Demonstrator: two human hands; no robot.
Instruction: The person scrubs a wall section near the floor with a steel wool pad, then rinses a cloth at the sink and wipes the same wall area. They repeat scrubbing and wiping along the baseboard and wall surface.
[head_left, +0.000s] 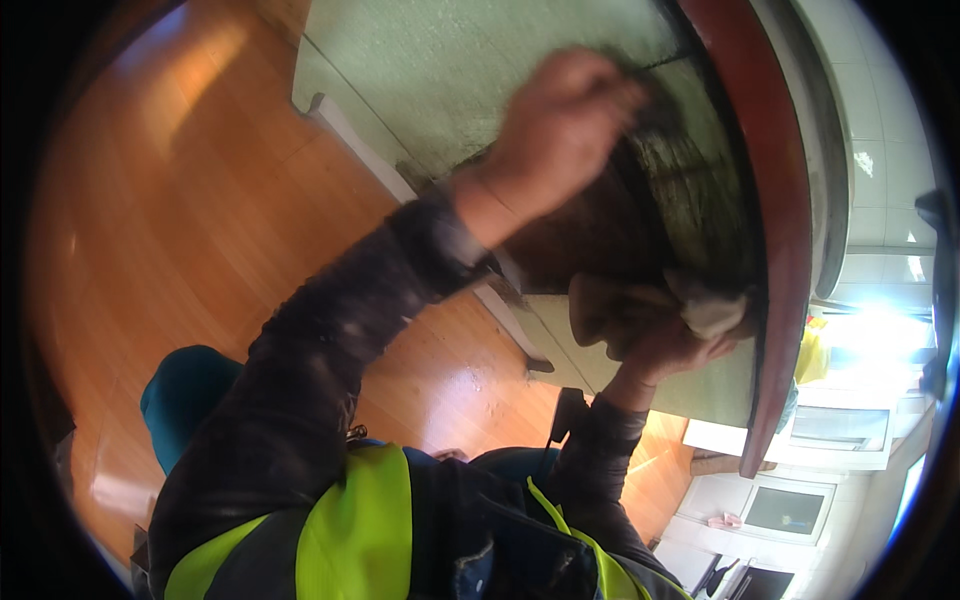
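Observation:
My left hand (559, 135), blurred, is bent with its fingers curled over a pale green panel (420, 67) smeared with black. Dark blurred matter lies at its fingertips; whether it is a held item or grime, I cannot tell. My right hand (671, 349) is lower right, near the panel's red curved rim (780, 187), with a whitish cloth or pad (712, 307) in its fingers. Between the hands lies a dark brown area (585, 225) of the panel, either an opening or heavy soiling. A brown rounded shape beside my right hand is unclear.
An orange-brown wood-look floor (187, 225) spreads at left and below the panel. White wall tiles (870, 172), a bright light and a yellow bag-like item (814, 349) are beyond the red rim. White cabinets or appliances (787, 510) stand at the lower right.

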